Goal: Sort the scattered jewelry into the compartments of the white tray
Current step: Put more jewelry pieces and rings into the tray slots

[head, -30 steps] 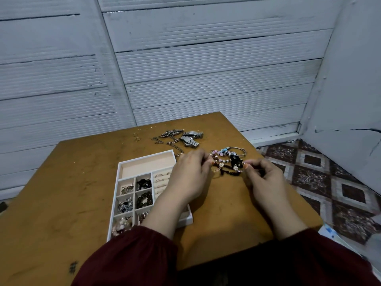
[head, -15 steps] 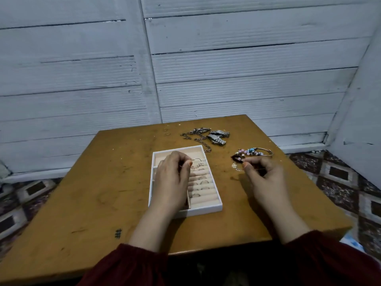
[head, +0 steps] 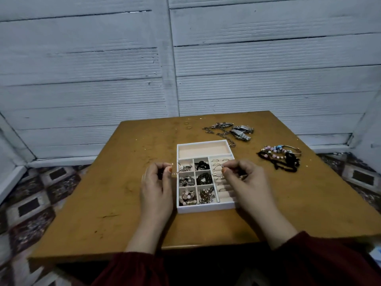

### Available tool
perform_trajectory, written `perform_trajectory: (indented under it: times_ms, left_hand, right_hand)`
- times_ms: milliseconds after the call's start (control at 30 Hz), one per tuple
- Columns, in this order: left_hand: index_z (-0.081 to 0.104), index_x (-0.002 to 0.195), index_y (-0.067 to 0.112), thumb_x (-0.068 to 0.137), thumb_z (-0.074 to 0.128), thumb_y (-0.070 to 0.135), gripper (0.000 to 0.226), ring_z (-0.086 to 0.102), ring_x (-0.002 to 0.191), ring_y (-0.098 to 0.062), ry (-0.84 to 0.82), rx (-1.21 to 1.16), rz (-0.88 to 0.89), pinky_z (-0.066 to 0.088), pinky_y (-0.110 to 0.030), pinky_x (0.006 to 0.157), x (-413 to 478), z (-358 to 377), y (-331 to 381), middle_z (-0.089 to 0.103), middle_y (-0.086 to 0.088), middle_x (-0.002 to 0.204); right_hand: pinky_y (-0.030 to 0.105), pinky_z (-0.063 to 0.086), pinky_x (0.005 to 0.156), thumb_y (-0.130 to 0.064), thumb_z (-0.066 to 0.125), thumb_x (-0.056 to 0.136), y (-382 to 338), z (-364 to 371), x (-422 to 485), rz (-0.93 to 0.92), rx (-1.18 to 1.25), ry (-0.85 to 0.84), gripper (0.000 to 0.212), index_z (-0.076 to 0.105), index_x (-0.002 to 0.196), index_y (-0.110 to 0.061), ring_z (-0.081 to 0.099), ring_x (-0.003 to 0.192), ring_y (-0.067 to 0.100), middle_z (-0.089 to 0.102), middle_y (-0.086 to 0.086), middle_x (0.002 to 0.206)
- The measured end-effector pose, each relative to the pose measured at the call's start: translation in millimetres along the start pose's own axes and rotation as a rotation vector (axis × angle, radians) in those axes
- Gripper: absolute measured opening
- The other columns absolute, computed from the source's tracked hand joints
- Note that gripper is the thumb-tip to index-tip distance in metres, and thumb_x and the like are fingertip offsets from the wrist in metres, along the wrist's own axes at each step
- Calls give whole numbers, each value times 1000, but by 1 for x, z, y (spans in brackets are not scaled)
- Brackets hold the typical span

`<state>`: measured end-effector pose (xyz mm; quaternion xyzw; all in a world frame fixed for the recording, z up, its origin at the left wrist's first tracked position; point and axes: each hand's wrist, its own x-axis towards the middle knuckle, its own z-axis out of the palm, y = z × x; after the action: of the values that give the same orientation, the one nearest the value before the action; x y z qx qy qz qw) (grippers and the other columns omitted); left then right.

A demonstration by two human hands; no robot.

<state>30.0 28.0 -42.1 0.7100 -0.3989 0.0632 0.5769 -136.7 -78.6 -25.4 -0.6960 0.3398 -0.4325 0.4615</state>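
Observation:
The white tray [head: 206,209] lies mid-table, with its small compartments holding dark and silvery jewelry, rings in the slotted rows on the right, and a long bare compartment at the back. My left hand [head: 156,182] is at the tray's left edge and pinches a thin hoop [head: 176,169] over the rim. My right hand [head: 245,180] hovers over the ring rows and pinches a small beaded piece [head: 218,176] that hangs from its fingertips. A pile of beaded bracelets [head: 278,157] lies loose to the right of the tray.
Metal watches and chains [head: 237,132] lie behind the tray, one chain reaching its back right corner. Two small rings [head: 187,124] sit near the far table edge. A white slatted wall stands close behind, and patterned floor shows on both sides.
My left hand slid from over the tray to its left edge, uncovering the small compartments. My right hand left the bracelet pile and came over the ring rows with a small piece.

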Motion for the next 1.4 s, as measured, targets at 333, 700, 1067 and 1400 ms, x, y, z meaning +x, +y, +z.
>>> perform_trajectory:
  times_ms: [333, 700, 1067, 1400]
  left_hand:
    - [52, 94, 27, 96, 51, 14, 13, 57, 85, -24, 27, -18, -35, 45, -40, 73, -1, 0, -10, 61, 1, 91]
    - [53, 94, 24, 95, 51, 15, 10, 56, 89, -21, 32, -28, -58, 47, -38, 76, 2, -1, -9, 60, 2, 92]
    - [53, 93, 25, 95, 53, 13, 12, 57, 90, -20, 77, -68, -124, 42, -32, 77, 6, -2, -13, 62, 2, 92]
    - [46, 84, 38, 95, 53, 14, 27, 56, 86, -15, 50, -53, -128, 39, -22, 72, 7, -1, -12, 60, 7, 89]
  right_hand:
    - [41, 59, 70, -50, 56, 70, 1, 10, 6, -38, -276, -130, 21, 67, 85, -42, 68, 73, 9, 68, -6, 82]
    - [46, 50, 85, -29, 66, 81, -16, 31, 28, -111, -451, -117, 15, 63, 71, -39, 62, 88, 17, 65, -19, 73]
    - [33, 36, 88, -30, 57, 90, -30, 66, 61, -255, -814, -219, 12, 68, 93, -31, 46, 104, 19, 70, -11, 91]
    - [33, 30, 85, -35, 58, 90, -34, 80, 72, -323, -1078, -311, 16, 70, 100, -32, 46, 108, 23, 70, -4, 98]
